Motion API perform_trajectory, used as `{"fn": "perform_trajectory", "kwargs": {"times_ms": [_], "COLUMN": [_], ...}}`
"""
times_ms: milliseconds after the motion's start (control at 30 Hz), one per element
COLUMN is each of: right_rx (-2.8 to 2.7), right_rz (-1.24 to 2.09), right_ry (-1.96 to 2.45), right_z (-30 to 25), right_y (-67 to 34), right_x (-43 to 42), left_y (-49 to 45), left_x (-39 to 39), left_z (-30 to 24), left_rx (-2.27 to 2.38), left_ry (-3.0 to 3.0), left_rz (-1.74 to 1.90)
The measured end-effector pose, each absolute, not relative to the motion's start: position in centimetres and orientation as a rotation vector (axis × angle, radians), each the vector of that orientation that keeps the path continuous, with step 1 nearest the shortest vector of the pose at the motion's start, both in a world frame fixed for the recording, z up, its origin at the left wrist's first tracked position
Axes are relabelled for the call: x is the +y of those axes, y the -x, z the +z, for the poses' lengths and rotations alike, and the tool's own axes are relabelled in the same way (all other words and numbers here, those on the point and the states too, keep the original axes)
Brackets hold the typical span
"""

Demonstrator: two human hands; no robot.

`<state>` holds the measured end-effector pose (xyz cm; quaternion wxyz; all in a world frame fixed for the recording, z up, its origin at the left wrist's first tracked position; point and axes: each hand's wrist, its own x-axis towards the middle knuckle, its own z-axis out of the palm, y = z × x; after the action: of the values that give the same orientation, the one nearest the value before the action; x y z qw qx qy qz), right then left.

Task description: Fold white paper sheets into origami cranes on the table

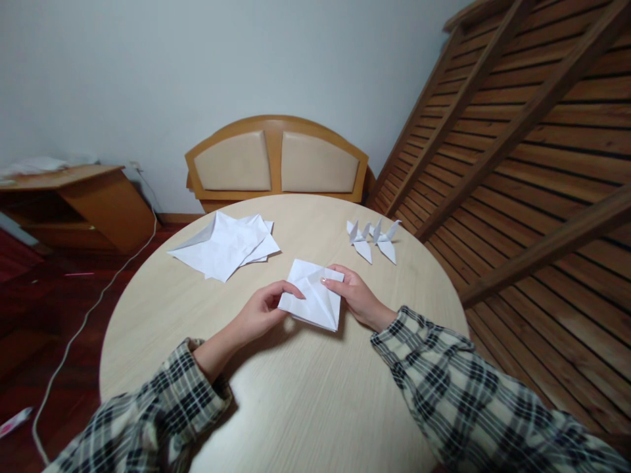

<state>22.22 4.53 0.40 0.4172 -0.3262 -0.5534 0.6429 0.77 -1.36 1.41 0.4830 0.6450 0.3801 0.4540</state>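
Observation:
A folded square of white paper (pixel 313 292) lies on the round light-wood table (pixel 276 401), near its middle. My left hand (pixel 263 309) pinches the paper's left edge, thumb on top, fingers curled under. My right hand (pixel 352 295) grips the right side, with fingertips pressed onto the paper's upper surface. Both sleeves are plaid.
A loose pile of white sheets (pixel 225 244) lies at the table's back left. Two folded paper cranes (pixel 373 240) stand at the back right. A padded wooden chair (pixel 277 164) sits behind the table, a slatted wooden frame (pixel 517 151) leans at the right, and a cable (pixel 83 318) runs over the floor at the left.

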Motion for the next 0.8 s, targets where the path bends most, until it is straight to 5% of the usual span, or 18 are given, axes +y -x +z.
{"fn": "perform_trajectory", "kwargs": {"times_ms": [800], "right_rx": [-1.647], "right_rz": [1.534], "right_ry": [0.796], "right_z": [0.74], "right_y": [-22.47], "right_x": [4.12], "left_y": [-0.82], "left_x": [-1.14], "left_z": [1.01], "left_rx": [1.090], "left_ry": [-1.569], "left_rz": [1.073]}}
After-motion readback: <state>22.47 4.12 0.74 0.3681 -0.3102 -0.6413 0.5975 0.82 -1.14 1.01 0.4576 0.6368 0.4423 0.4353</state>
